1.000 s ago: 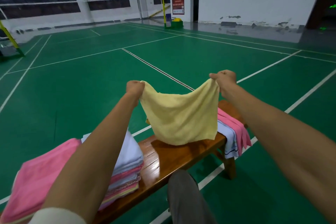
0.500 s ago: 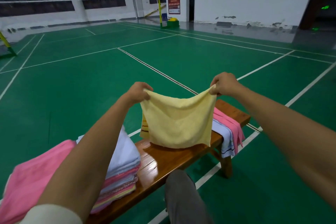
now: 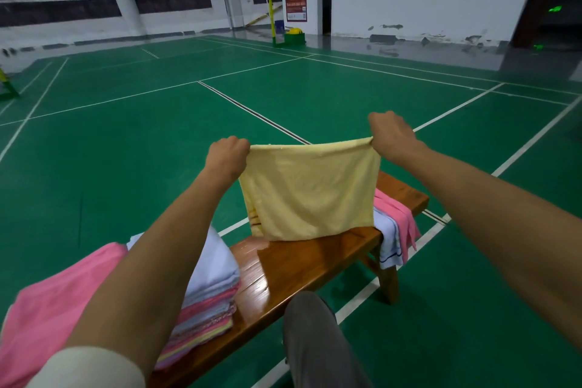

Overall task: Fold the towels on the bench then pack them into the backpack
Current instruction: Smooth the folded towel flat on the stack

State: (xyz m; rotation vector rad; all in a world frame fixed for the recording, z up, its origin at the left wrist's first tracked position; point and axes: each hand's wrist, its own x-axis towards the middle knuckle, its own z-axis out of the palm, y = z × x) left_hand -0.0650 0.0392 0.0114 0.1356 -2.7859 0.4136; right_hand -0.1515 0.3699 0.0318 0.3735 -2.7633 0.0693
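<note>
My left hand (image 3: 227,154) and right hand (image 3: 390,135) each pinched a top corner of the yellow towel (image 3: 310,189); it hung mid-frame, long axis level between them, above the bench (image 3: 302,264)

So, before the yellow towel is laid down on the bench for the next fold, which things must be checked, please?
1. Left hand pinches a top corner of the yellow towel: ok.
2. Right hand pinches the other corner: ok.
3. Top edge taut and level: ok.
4. Bare wood of the bench under the towel: ok.
5. Folded stack apart from the landing spot: ok.
6. Backpack within reach: cannot tell, not in view.
</note>
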